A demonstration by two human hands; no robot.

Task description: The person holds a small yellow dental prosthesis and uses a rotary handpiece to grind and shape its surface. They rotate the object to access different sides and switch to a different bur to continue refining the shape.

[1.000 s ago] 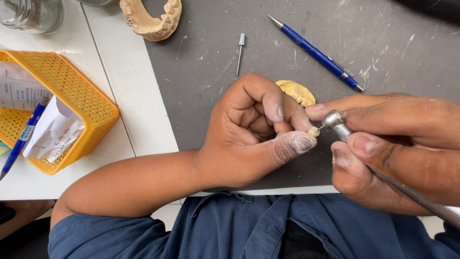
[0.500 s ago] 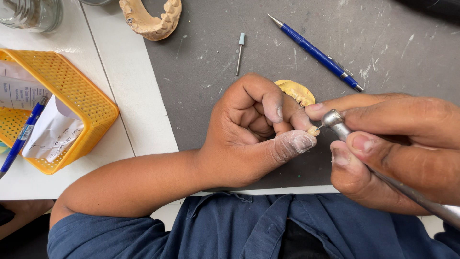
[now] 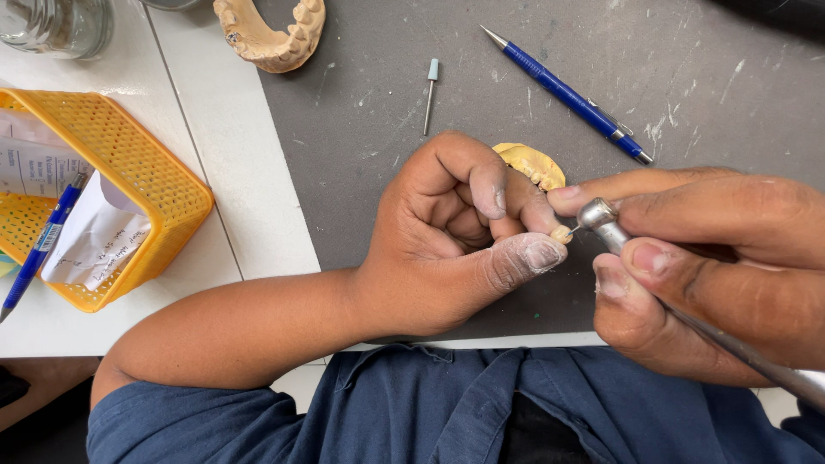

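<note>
- Head view: I see both hands working at the near edge of the grey mat (image 3: 361, 129), close over the tabletop (image 3: 232, 172); open mat lies beyond, up to a bur (image 3: 429, 93) and pen (image 3: 567, 93).
- A basket (image 3: 163, 180) sits well left, a cast (image 3: 271, 34) at the top edge.
- My left hand (image 3: 447, 241) is curled, thumb and fingertips pinched on a small tooth (image 3: 560, 233), just in front of a yellow cast (image 3: 533, 163).
- My right hand (image 3: 705, 258) is clamped round a handpiece (image 3: 601, 219), its tip at the tooth.

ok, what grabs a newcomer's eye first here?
The two hands at centre: the left hand pinches a tiny tooth-coloured piece, and the right hand holds a metal handpiece tip against it. Next, the yellow basket of papers at left and the plaster teeth model at the top.
</note>
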